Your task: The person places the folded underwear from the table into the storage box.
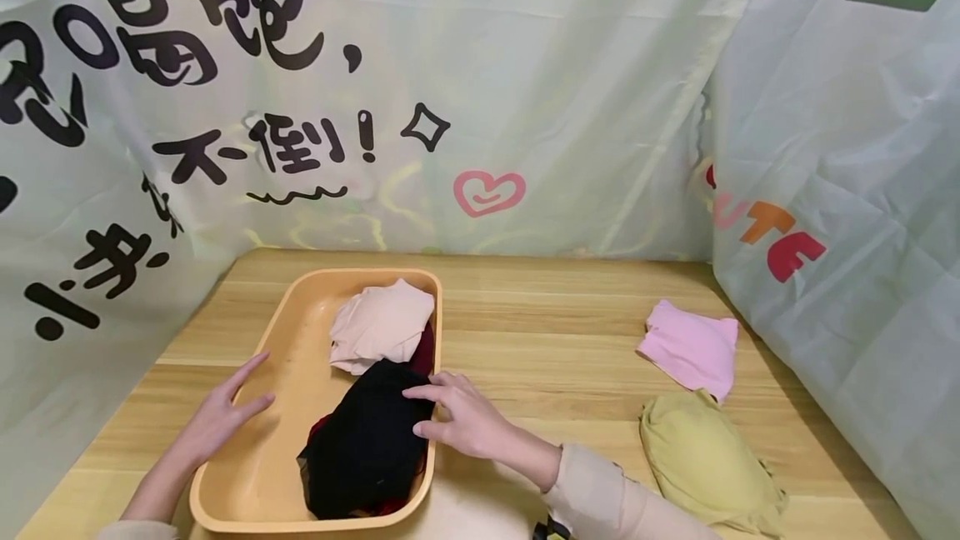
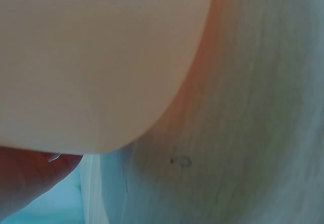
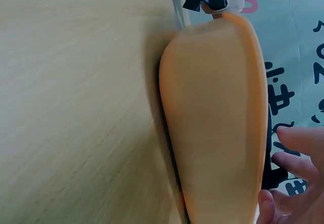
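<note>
Wooden table (image 1: 540, 332) bears a tray (image 1: 296, 336): left hand (image 1: 221, 413), spread, empty, should steady it at nine o'clock; right hand (image 1: 467, 421), loosely parted, empty, should gently settle black cloth (image 1: 367, 448) at five o'clock.

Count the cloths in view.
5 by colour: in the bin, pale pink cloth, black cloth, and red cloth showing around the black one; on the table at right, lilac-pink cloth and yellow cloth. The red may be several; others may be hidden.

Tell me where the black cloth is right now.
In the head view, the black cloth lies at the near right of the orange tray, just nearer than the pale pink cloth, with the right hand at its right edge.
</note>
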`<action>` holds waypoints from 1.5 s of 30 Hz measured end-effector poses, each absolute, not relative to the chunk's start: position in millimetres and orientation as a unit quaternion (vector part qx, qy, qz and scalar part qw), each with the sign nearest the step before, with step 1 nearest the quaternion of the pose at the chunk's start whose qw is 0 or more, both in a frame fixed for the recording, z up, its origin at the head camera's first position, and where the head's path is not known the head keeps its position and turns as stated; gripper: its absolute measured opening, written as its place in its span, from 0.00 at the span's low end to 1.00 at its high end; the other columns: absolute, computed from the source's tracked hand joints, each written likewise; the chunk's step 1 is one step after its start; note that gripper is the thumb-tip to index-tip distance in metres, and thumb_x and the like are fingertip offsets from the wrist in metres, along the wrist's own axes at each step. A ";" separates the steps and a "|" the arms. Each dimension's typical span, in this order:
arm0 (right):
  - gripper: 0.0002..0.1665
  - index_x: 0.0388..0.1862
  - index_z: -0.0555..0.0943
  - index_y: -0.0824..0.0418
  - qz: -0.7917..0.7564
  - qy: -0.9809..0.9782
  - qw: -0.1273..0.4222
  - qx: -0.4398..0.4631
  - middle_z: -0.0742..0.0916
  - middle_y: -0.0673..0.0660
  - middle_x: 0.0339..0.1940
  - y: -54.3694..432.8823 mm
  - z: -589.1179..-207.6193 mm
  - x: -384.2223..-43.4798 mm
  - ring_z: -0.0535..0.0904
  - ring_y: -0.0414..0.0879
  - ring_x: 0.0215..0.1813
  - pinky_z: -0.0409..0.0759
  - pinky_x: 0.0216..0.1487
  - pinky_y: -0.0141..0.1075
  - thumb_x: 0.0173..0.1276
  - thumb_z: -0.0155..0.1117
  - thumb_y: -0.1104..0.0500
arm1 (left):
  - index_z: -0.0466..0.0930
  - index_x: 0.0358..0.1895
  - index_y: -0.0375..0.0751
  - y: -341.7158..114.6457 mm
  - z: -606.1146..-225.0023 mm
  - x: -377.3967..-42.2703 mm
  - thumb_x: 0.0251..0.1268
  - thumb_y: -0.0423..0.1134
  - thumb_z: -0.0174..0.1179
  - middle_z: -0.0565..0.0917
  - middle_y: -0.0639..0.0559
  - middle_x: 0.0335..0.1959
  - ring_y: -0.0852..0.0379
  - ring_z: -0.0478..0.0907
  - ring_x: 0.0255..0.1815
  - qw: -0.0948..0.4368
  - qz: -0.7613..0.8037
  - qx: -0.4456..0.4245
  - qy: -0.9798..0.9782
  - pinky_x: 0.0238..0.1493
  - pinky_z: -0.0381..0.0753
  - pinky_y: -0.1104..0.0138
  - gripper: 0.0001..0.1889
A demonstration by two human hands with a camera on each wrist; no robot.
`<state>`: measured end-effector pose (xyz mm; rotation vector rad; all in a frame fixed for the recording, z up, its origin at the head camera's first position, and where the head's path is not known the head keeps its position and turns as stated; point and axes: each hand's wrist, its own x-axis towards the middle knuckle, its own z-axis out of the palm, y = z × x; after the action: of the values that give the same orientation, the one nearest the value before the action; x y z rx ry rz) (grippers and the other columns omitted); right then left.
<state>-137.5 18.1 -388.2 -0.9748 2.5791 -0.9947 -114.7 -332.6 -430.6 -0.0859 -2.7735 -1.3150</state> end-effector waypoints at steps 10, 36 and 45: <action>0.24 0.57 0.75 0.59 -0.378 0.864 0.080 -0.323 0.78 0.55 0.52 40.4 -383.9 -135.4 0.73 0.52 0.46 0.71 0.40 0.34 0.60 0.61 0.60 | 0.52 0.69 0.33 -333.5 -431.9 -114.9 0.61 0.38 0.57 0.53 0.22 0.65 0.24 0.48 0.64 0.030 -0.433 -0.032 -0.900 0.56 0.52 0.35 0.35; 0.33 0.62 0.68 0.65 -0.319 0.922 0.067 -0.209 0.80 0.62 0.46 117.0 -378.4 -149.6 0.77 0.55 0.43 0.77 0.39 0.45 0.59 0.63 0.58 | 0.51 0.70 0.34 -332.8 -433.1 -112.0 0.63 0.40 0.55 0.53 0.25 0.66 0.28 0.47 0.65 0.032 -0.441 -0.036 -0.896 0.60 0.48 0.39 0.35; 0.32 0.62 0.66 0.69 -0.319 0.930 0.060 -0.174 0.80 0.65 0.47 149.7 -373.1 -150.8 0.76 0.55 0.44 0.76 0.40 0.45 0.60 0.62 0.60 | 0.50 0.70 0.33 -334.4 -430.9 -114.0 0.63 0.40 0.55 0.52 0.24 0.66 0.26 0.47 0.65 0.028 -0.446 -0.033 -0.894 0.58 0.49 0.37 0.35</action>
<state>-150.8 149.7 -373.1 -0.5252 2.8146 -0.9640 -114.0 -334.4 -430.9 -0.1017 -2.7602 -1.3754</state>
